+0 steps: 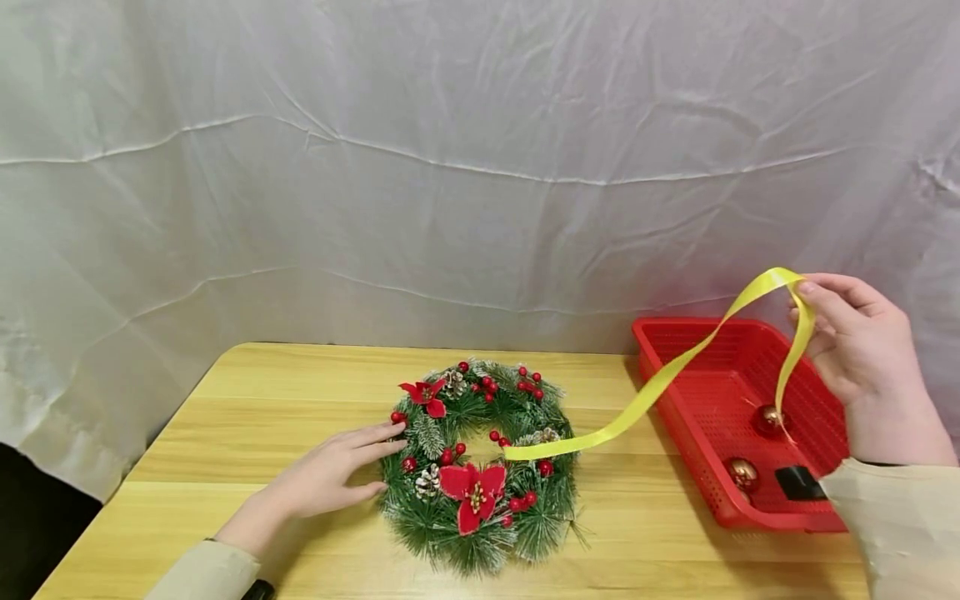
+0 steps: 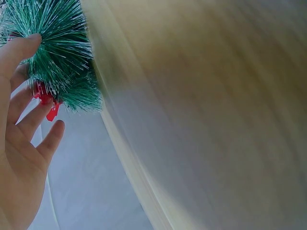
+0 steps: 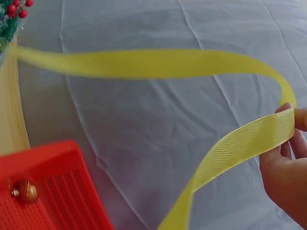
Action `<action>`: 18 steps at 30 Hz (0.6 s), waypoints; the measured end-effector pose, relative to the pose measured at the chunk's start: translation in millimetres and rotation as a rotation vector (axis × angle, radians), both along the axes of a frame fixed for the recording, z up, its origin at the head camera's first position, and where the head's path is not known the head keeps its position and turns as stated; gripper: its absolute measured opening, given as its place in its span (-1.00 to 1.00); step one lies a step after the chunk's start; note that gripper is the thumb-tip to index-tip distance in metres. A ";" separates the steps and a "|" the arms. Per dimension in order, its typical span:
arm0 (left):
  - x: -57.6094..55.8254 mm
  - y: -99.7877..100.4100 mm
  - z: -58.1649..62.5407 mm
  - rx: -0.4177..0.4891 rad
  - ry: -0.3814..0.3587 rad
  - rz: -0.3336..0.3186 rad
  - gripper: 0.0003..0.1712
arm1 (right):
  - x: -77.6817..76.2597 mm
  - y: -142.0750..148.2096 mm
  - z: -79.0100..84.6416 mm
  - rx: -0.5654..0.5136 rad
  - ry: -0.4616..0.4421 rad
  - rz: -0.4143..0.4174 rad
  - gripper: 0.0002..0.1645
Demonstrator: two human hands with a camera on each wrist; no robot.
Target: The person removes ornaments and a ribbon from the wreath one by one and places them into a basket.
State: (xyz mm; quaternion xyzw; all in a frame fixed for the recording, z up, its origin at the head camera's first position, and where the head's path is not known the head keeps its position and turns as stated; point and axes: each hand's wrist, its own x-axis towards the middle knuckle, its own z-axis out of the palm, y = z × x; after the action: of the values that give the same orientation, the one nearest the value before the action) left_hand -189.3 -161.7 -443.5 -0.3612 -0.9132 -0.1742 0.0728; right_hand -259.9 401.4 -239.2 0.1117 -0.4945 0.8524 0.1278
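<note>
A green wreath (image 1: 480, 546) with red poinsettias, berries and pinecones lies on the table. My left hand (image 1: 337, 467) rests against its left side, fingers extended; in the left wrist view the fingers touch the green needles (image 2: 62, 43). Up over the basket at the right, my right hand (image 1: 862, 333) pinches a yellow ribbon (image 1: 652, 392) between thumb and fingers. From that pinch one stretch of ribbon slopes down to the wreath's centre, and a loose end hangs toward the basket. How the ribbon meets the wreath is hidden.
The red plastic basket (image 1: 690, 450) stands at the table's right, holding shiny copper-coloured baubles (image 1: 742, 473) and a small black item (image 1: 799, 482). A pale grey cloth (image 1: 450, 183) hangs behind the wooden table (image 1: 247, 425).
</note>
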 end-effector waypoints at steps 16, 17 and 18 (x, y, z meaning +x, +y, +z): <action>0.0 -0.5 -0.5 -0.007 -0.007 0.001 -0.30 | -0.8 57.5 -11.1 -0.094 -0.015 -0.196 -0.88; 0.0 -0.4 -0.5 -0.009 -0.006 0.002 -0.30 | -2.2 61.5 -12.0 -0.144 0.003 -0.180 -0.87; 0.0 -0.4 -0.6 -0.011 -0.007 0.004 -0.30 | -3.4 65.8 -13.1 -0.197 0.015 -0.159 -0.87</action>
State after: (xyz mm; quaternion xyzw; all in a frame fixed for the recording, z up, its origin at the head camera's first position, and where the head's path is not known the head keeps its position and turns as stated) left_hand -189.3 -162.1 -444.1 -0.3590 -0.9151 -0.1703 0.0681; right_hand -263.3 467.2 -252.3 0.0651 -0.4145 0.8833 0.2089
